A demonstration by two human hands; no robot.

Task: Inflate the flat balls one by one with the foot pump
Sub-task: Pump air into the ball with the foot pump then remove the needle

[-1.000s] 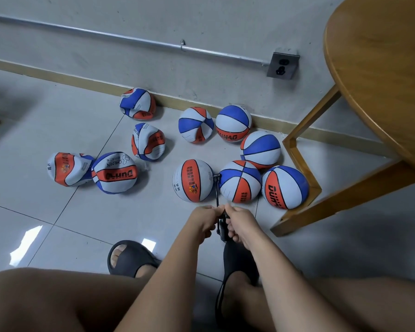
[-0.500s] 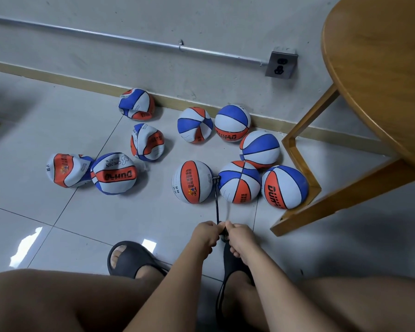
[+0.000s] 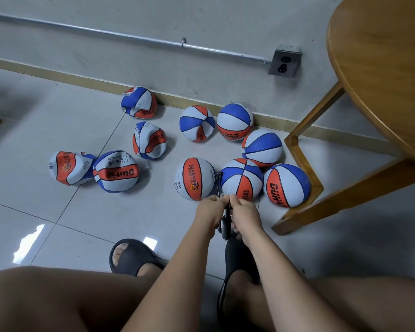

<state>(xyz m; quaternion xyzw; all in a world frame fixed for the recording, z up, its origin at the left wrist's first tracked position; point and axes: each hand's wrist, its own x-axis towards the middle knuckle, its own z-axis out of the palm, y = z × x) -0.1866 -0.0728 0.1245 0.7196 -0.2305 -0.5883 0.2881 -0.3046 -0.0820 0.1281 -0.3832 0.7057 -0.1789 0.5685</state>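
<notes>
Gripping the black pump point(image 3: 226, 224) in our head view, our left hand point(image 3: 210, 209) and right hand point(image 3: 243, 212) side by side, fingers curled round its top, hose point(image 3: 218, 185) reaching the round ball point(image 3: 194, 179) just ahead on the tiled floor point(image 3: 58, 236), crumpled flat balls point(image 3: 70, 167) further left.

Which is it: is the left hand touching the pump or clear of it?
Touching. Head view: the left hand grips the top of the pump, its fingers curled round it with no gap.
</notes>
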